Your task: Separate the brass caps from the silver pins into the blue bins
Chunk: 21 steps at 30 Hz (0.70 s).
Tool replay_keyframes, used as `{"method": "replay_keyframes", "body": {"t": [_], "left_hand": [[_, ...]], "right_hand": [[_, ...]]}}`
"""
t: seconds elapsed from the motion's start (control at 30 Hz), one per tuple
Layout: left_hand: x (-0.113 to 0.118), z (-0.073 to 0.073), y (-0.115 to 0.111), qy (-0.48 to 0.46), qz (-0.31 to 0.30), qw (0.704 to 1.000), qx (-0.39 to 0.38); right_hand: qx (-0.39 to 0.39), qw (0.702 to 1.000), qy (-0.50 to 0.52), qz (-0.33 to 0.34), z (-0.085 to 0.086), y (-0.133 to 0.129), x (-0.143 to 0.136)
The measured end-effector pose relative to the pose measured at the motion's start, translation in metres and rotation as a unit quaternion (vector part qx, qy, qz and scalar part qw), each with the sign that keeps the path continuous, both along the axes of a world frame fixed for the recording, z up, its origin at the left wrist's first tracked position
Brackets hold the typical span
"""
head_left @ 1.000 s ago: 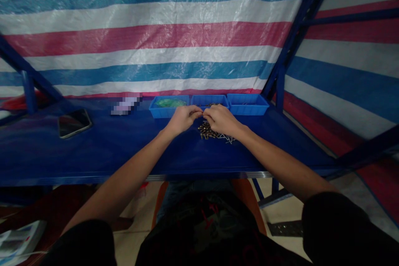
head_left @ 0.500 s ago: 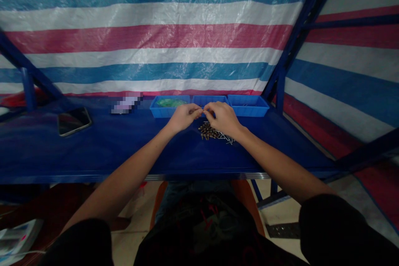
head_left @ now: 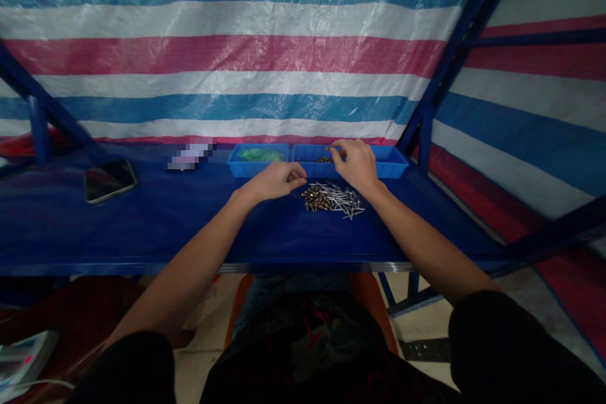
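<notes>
My left hand is over the blue table, its thumb and fingers pressed together just left of a pile of metal pieces; anything pinched there is too small to make out. The pile has brass-coloured ends on the left and thin silver pins on the right. My right hand is above the right side of the middle blue bin, fingers curled in a pinch around something hidden or too small to name. Small brownish pieces lie in that bin.
Beside the middle bin stand a left bin with green material and a right bin. A phone and a blurred-out item lie to the left. Blue posts and striped sheeting surround the table.
My hands have moved apart. My right hand went right and up to the middle bin, uncovering the silver pins; my left hand shifted slightly left and down.
</notes>
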<state>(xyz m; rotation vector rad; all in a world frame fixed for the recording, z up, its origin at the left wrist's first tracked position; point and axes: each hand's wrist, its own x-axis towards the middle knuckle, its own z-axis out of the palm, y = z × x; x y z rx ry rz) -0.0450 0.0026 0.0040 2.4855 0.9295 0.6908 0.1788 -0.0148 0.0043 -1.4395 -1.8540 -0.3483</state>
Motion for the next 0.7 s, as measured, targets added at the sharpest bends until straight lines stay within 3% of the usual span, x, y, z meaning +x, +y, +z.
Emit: {"method": "replay_keyframes", "body": {"t": [0.13, 0.23, 0.4, 0.7], "left_hand": [[-0.006, -0.003, 0.003, 0.063, -0.052, 0.995, -0.052], [-0.004, -0.008, 0.003, 0.096, -0.059, 0.993, -0.036], [0.001, -0.011, 0.002, 0.124, -0.038, 0.992, -0.002], [0.007, 0.000, -0.011, 0.201, 0.018, 0.979, -0.002]], "right_hand": [[-0.018, 0.999, 0.006, -0.036, -0.006, 0.011, 0.016], [-0.011, 1.000, 0.020, -0.021, -0.007, 0.010, 0.012], [-0.024, 0.999, 0.010, 0.018, -0.010, 0.005, -0.004], [-0.047, 0.998, 0.000, 0.038, -0.013, 0.001, -0.011]]}}
